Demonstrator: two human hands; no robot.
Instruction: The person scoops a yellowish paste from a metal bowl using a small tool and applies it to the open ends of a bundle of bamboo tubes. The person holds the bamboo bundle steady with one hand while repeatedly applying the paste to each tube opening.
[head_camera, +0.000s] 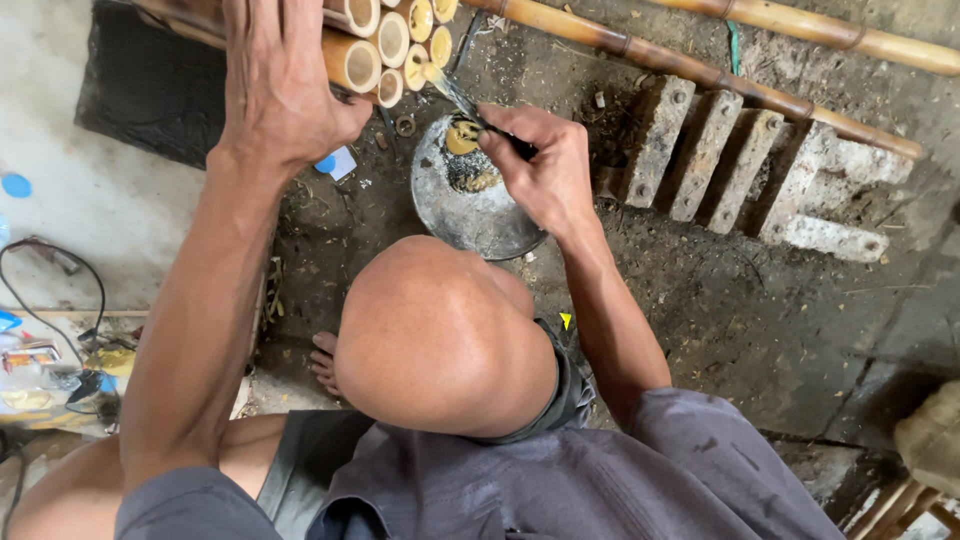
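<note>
Here the left hand (275, 85) is pressing down, fingers spread, grasping the bundled bamboo tubes (375, 45). The right hand (540, 165) is pinching a thin brush (455, 92), tip touching a tube end, above the round metal dish (470, 205) on the dirt floor (760, 320).

The person is wearing a loose grey short-sleeved shirt with faint dark smudges on the sleeves, dark shorts riding up over a bent bare knee, bare forearms, no gloves, rings or wristwatch, and bare feet.
</note>
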